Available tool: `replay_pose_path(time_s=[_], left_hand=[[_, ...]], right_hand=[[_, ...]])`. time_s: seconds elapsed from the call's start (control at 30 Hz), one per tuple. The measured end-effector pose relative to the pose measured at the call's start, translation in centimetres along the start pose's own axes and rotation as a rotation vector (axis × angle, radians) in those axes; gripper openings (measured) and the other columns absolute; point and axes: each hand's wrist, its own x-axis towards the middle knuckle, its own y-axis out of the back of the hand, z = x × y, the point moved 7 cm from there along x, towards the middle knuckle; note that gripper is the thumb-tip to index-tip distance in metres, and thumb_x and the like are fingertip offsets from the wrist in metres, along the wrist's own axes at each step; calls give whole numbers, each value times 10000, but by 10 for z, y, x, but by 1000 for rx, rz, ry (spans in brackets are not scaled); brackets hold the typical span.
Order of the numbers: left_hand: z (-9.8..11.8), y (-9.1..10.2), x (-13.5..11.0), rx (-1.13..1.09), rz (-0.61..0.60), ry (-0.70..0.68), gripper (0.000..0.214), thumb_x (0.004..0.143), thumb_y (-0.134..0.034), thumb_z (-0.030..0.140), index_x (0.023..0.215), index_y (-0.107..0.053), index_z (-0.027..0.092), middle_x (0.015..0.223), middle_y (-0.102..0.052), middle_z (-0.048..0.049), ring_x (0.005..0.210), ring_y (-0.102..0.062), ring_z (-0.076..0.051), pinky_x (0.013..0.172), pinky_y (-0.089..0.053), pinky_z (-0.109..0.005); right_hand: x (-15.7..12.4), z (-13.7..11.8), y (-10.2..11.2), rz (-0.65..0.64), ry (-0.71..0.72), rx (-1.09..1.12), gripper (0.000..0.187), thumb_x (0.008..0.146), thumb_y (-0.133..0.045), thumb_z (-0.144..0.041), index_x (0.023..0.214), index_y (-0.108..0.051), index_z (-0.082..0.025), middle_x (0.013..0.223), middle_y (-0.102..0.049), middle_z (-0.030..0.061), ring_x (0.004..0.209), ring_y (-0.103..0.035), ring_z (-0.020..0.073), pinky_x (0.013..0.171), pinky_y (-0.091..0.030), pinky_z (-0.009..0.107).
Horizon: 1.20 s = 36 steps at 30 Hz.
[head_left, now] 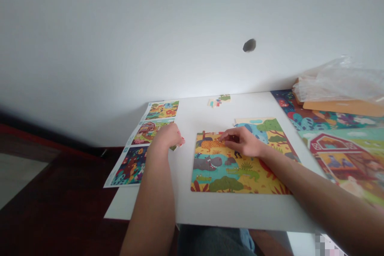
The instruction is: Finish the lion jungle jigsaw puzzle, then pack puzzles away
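Right hand (240, 142), fingers loosely curled, rests on the jigsaw puzzle (216, 172) on the white table (186, 204); left hand (168, 136), curled beside the picture sheet (141, 144), possibly holding a piece (173, 148), partly hidden; pieces probably light, stiff card, best gripped by their edges; loose pieces (219, 101) lie beyond.

White wall (120, 36) behind; small dark mark (249, 45) on it; white table (240, 212); dark reddish floor (60, 208) at left

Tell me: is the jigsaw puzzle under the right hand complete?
No, the jigsaw puzzle is incomplete: loose pieces lie beyond it on the table.
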Motion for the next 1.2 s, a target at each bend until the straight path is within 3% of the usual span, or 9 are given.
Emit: replay_pose_path(time_s=[0.1, 0.27, 0.33, 0.5, 0.63, 0.77, 0.9, 1.03, 1.2], left_hand=[[14, -1, 8, -61, 97, -55, 38, 686, -708, 228, 705, -727, 201, 683, -710, -41, 681, -651, -183, 631, -446, -256], [53, 3, 13, -141, 400, -319, 178, 788, -656, 262, 924, -766, 230, 981, -652, -84, 919, -617, -215, 890, -468, -321], [63, 3, 13, -163, 493, -376, 190, 814, -641, 301, 939, -777, 258, 1054, -606, -96, 1027, -569, -249, 982, -436, -383], [69, -4, 13, -180, 575, -435, 289, 861, -546, 198, 978, -783, 315, 1268, -566, -79, 1205, -451, -294, 1037, -399, -475], [70, -11, 17, -227, 518, -487, 427, 836, -491, 90, 1107, -746, 299, 1291, -609, -63, 1217, -477, -280, 1038, -413, -465], [74, -8, 19, -361, 528, -556, 379, 863, -544, 169, 1210, -683, 230, 1214, -672, -72, 1144, -567, -239, 1042, -435, -397], [87, -10, 20, -419, 516, -610, 219, 886, -572, 241, 1007, -754, 224, 1136, -703, -59, 1088, -604, -225, 1033, -448, -380], [104, -17, 15, -381, 509, -677, 330, 914, -470, 144, 1087, -741, 221, 1236, -663, -49, 1107, -553, -230, 1023, -452, -389], [106, -20, 13, -347, 509, -685, 424, 884, -444, 81, 1176, -708, 238, 1305, -613, -30, 1093, -522, -235, 1012, -453, -386]], right_hand=[[0, -1, 0, 0, -4, -4, 222, 815, -606, -234, 962, -722, -114, 640, -576, -2, 544, -440, 90, 518, -327, 230], [-2, -2, 3, 66, 0, 7, 204, 804, -592, -233, 909, -729, -124, 612, -577, -3, 526, -432, 91, 503, -313, 233], [-4, 0, 15, 225, -5, 22, 195, 808, -575, -245, 868, -721, -131, 575, -545, -12, 501, -401, 89, 489, -294, 238], [-25, 12, 64, 837, -55, 75, 184, 794, -554, -274, 833, -680, -145, 512, -429, -39, 470, -339, 99, 461, -252, 254], [-31, 24, 80, 1036, -97, 219, 160, 756, -563, -272, 808, -658, -154, 487, -381, -54, 461, -317, 103, 447, -229, 255], [-25, 31, 78, 1010, -131, 254, 161, 743, -558, -263, 803, -661, -155, 480, -377, -58, 450, -300, 97, 436, -207, 251], [-17, 32, 70, 896, -139, 201, 181, 746, -555, -271, 818, -670, -151, 490, -388, -54, 456, -297, 95, 443, -207, 248], [-6, 28, 61, 740, -143, 122, 204, 742, -551, -281, 821, -681, -144, 482, -369, -61, 455, -281, 89, 452, -210, 248], [-1, 26, 59, 680, -152, 82, 208, 736, -546, -281, 809, -680, -140, 487, -378, -59, 461, -291, 88, 457, -210, 248]])
